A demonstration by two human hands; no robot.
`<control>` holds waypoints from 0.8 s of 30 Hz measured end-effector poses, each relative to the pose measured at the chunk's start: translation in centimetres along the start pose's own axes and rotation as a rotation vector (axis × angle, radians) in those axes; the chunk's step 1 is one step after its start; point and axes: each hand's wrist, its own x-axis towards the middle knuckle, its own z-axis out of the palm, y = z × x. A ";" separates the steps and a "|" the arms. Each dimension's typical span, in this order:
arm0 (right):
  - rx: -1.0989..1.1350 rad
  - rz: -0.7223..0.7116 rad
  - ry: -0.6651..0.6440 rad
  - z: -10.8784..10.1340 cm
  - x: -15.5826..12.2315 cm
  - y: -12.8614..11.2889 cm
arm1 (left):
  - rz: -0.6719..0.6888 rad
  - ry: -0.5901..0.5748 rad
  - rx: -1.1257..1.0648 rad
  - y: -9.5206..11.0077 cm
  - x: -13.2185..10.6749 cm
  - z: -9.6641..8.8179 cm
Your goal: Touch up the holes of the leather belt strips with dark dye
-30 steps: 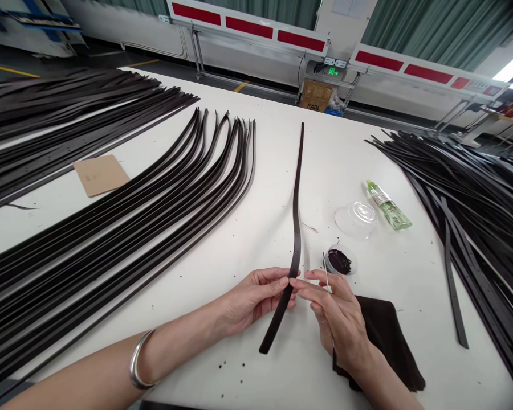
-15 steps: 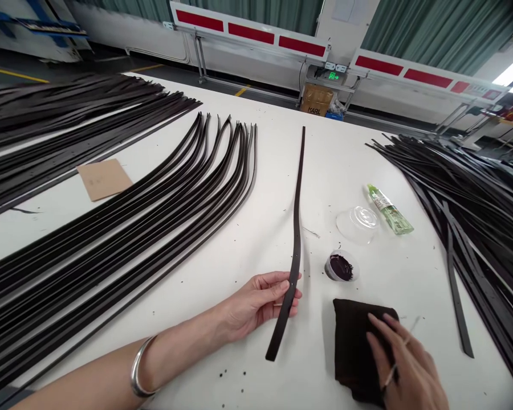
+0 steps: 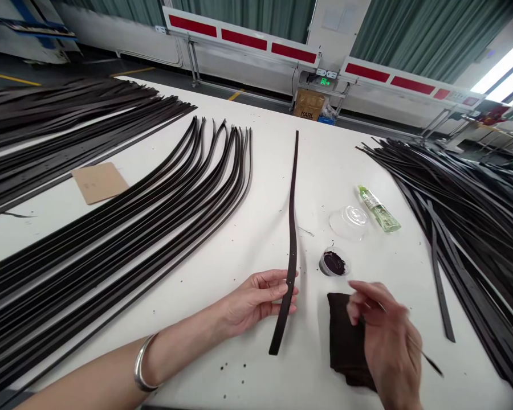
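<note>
My left hand (image 3: 267, 299) pinches a long dark strap (image 3: 292, 228) with small holes between thumb and fingers, near its close end. The strap bends away from me across the white table (image 3: 239, 353). My right hand (image 3: 387, 333), slightly blurred, has a thin rod with a dark tip (image 3: 430, 361) tucked in its fingers; the tip sticks out to the lower right. Under and beside that hand lies a folded dark cloth (image 3: 344, 339), partly hidden. Just beyond is a small clear cup (image 3: 334, 263) with dark paste in it.
Rows of dark straps (image 3: 154, 228) cover the left side, with a brown card (image 3: 100, 182) on them. A clear lid (image 3: 348, 222) and a green tube (image 3: 379, 209) lie behind the cup. A heap of straps (image 3: 465, 199) spreads along the right.
My right hand has lifted off the cloth and moved up and left towards the cup, the rod still in its fingers. My left hand keeps hold of the strap. The view has shifted slightly.
</note>
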 end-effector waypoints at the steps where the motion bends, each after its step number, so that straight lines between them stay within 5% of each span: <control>1: 0.066 0.096 -0.075 0.6 1.0 -0.5 | 0.006 -0.001 0.001 0.0 0.1 0.0; 4: 0.185 0.275 -0.298 2.1 3.6 -1.3 | 0.045 0.003 -0.003 -0.1 0.2 -0.1; 6: 0.163 0.239 -0.373 2.7 4.5 -1.1 | 0.068 0.016 -0.016 -0.2 0.3 -0.2; 13: -0.221 -0.177 -0.311 3.3 3.0 0.5 | 0.061 -0.007 -0.039 -0.4 0.5 -0.3; 24: -0.307 -0.379 -0.339 4.5 2.7 0.8 | 0.064 -0.022 -0.029 -0.3 0.6 -0.1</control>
